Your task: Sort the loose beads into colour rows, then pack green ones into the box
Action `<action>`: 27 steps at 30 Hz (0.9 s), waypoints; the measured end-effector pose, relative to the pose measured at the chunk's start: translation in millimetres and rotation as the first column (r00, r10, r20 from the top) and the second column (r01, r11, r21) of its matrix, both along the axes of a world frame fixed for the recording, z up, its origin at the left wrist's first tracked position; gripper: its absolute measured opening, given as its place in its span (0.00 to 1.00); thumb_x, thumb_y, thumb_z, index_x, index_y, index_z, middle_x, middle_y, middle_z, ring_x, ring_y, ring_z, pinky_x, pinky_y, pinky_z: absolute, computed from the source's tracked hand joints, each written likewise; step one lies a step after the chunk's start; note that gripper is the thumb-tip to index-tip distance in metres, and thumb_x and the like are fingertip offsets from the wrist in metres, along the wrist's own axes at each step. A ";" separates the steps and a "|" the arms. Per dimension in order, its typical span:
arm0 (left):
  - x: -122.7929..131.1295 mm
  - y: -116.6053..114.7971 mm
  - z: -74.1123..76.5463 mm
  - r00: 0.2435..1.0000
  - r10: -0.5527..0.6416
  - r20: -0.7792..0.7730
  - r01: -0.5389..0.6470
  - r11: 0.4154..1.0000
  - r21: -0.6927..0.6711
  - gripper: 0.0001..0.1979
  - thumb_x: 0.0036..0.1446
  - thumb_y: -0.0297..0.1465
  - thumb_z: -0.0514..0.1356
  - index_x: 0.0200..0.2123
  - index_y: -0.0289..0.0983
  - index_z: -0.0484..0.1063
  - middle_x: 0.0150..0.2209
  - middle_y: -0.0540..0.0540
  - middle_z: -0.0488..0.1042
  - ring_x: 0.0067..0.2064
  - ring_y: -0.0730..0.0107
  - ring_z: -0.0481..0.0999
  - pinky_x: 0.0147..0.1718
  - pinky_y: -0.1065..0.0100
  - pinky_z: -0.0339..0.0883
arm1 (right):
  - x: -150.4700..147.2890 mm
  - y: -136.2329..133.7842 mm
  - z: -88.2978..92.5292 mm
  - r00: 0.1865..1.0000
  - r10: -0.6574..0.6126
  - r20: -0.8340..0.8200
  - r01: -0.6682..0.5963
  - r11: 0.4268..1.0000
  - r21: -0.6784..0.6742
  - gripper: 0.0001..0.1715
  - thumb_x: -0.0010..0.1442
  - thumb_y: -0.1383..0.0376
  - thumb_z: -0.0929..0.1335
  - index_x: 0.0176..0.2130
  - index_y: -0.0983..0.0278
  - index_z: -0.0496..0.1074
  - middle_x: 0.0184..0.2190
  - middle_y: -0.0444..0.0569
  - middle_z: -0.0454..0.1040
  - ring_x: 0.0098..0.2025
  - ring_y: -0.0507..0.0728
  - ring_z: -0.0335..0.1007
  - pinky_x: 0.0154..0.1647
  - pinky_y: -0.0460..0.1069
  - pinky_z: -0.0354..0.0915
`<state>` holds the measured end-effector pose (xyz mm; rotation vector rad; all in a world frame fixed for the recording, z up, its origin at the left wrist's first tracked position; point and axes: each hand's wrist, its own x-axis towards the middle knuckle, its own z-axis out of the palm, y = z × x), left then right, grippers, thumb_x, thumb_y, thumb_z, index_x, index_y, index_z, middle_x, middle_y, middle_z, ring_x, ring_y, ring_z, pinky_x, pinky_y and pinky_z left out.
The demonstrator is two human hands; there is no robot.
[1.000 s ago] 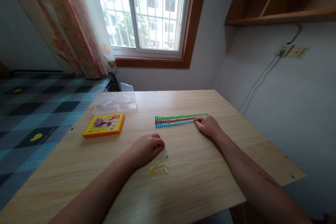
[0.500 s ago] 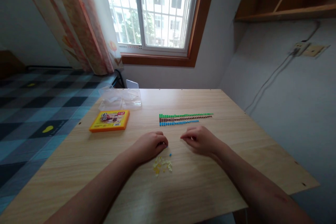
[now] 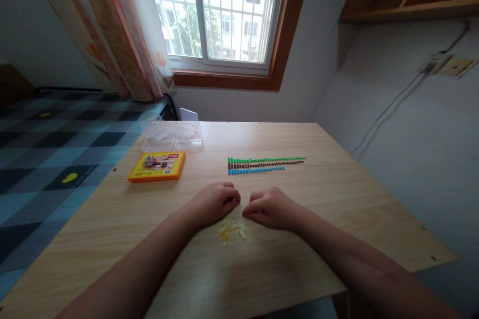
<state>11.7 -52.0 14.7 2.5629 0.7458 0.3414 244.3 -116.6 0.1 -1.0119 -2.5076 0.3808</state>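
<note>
My left hand [image 3: 217, 204] rests on the table with its fingers curled into a pinch; what they hold, if anything, is hidden. Facing it from the right, my right hand [image 3: 271, 208] has thumb and forefinger pressed together at the spot where a small blue piece lay; the fingertips cover that piece. Just below my hands lies a loose heap of small pale and deeper yellow pieces [image 3: 232, 230]. Beyond them run three lines of tiny pieces: a green row [image 3: 258, 160], a brown row [image 3: 258, 165] and a shorter blue row [image 3: 254, 171].
A flat yellow-orange box [image 3: 157, 166] lies on the wooden table [image 3: 179, 279] at the left. Behind it stands a clear plastic divided case [image 3: 172, 137]. A checked bed [image 3: 75, 144] adjoins on the left, and a cable [image 3: 389, 104] hangs along the right wall.
My right hand has moved left and down onto the loose blue piece, which no longer shows. My left hand has stayed in place. The view has tilted slightly.
</note>
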 end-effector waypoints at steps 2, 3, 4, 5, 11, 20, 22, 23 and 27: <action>-0.7 -0.3 0.6 1.000 -0.004 0.008 0.004 1.000 -0.010 0.11 0.62 0.31 0.57 0.36 0.40 0.81 0.36 0.46 0.77 0.36 0.69 0.76 0.37 0.70 0.68 | -1.4 -0.2 0.3 1.000 0.003 0.011 -0.003 1.000 0.005 0.09 0.64 0.65 0.68 0.39 0.57 0.81 0.33 0.44 0.80 0.32 0.51 0.74 0.35 0.45 0.62; -1.1 -0.4 1.0 1.000 -0.007 0.009 0.007 1.000 -0.014 0.11 0.62 0.30 0.57 0.36 0.41 0.81 0.36 0.46 0.78 0.36 0.69 0.76 0.37 0.70 0.67 | -0.9 0.0 1.1 1.000 -0.003 0.015 0.003 1.000 0.008 0.09 0.64 0.66 0.69 0.39 0.57 0.81 0.33 0.44 0.79 0.31 0.51 0.73 0.35 0.45 0.62; -1.3 -0.4 1.4 1.000 -0.008 0.008 0.008 1.000 -0.017 0.11 0.61 0.30 0.57 0.36 0.41 0.82 0.36 0.47 0.78 0.36 0.69 0.76 0.37 0.70 0.67 | 1.2 0.7 2.4 1.000 -0.017 0.014 0.017 1.000 0.014 0.09 0.64 0.66 0.69 0.38 0.57 0.81 0.32 0.44 0.79 0.31 0.51 0.73 0.34 0.45 0.62; -1.5 -0.4 1.7 1.000 -0.008 0.005 0.008 1.000 -0.021 0.11 0.61 0.30 0.57 0.36 0.41 0.82 0.36 0.47 0.78 0.36 0.70 0.76 0.37 0.70 0.67 | 5.2 2.1 4.3 0.999 -0.039 0.009 0.039 0.999 0.020 0.09 0.63 0.66 0.69 0.38 0.57 0.81 0.32 0.44 0.79 0.32 0.51 0.73 0.35 0.45 0.62; -1.6 0.9 1.4 1.000 0.018 -0.012 -0.018 0.999 -0.037 0.11 0.61 0.30 0.57 0.35 0.41 0.81 0.36 0.47 0.78 0.35 0.70 0.76 0.37 0.70 0.67 | 70.5 25.0 20.5 0.923 -0.385 -0.009 0.384 0.921 0.056 0.10 0.63 0.65 0.68 0.37 0.59 0.81 0.31 0.46 0.80 0.34 0.53 0.73 0.38 0.46 0.63; -2.1 1.8 2.4 1.000 0.002 -0.025 -0.004 0.999 -0.044 0.11 0.63 0.30 0.57 0.36 0.42 0.81 0.36 0.48 0.76 0.36 0.70 0.75 0.36 0.70 0.66 | 123.4 50.3 3.8 0.655 -0.747 0.112 0.754 0.655 -0.037 0.13 0.60 0.62 0.68 0.38 0.60 0.83 0.35 0.48 0.83 0.36 0.56 0.77 0.37 0.47 0.63; -2.2 2.3 1.2 1.000 0.003 -0.022 -0.004 0.999 -0.045 0.11 0.63 0.30 0.57 0.36 0.42 0.81 0.36 0.48 0.76 0.36 0.70 0.75 0.36 0.70 0.66 | 122.3 51.9 -1.1 0.640 -0.759 0.122 0.767 0.639 -0.053 0.12 0.60 0.62 0.68 0.36 0.60 0.83 0.34 0.48 0.83 0.36 0.56 0.77 0.37 0.47 0.63; -2.3 2.5 0.5 1.000 0.005 -0.021 -0.006 0.999 -0.044 0.11 0.63 0.30 0.57 0.36 0.41 0.81 0.36 0.48 0.76 0.36 0.70 0.75 0.36 0.70 0.66 | 121.7 52.5 -2.9 0.634 -0.764 0.115 0.772 0.632 -0.057 0.12 0.60 0.62 0.68 0.36 0.60 0.83 0.33 0.48 0.83 0.36 0.56 0.77 0.37 0.46 0.62; -2.3 3.0 -0.3 0.999 0.009 -0.034 -0.010 0.999 -0.038 0.11 0.62 0.30 0.57 0.36 0.42 0.81 0.35 0.48 0.76 0.36 0.70 0.75 0.37 0.69 0.66 | 120.8 54.2 -6.4 0.617 -0.782 0.082 0.787 0.614 -0.066 0.13 0.60 0.60 0.68 0.34 0.61 0.83 0.32 0.49 0.83 0.35 0.56 0.77 0.34 0.47 0.61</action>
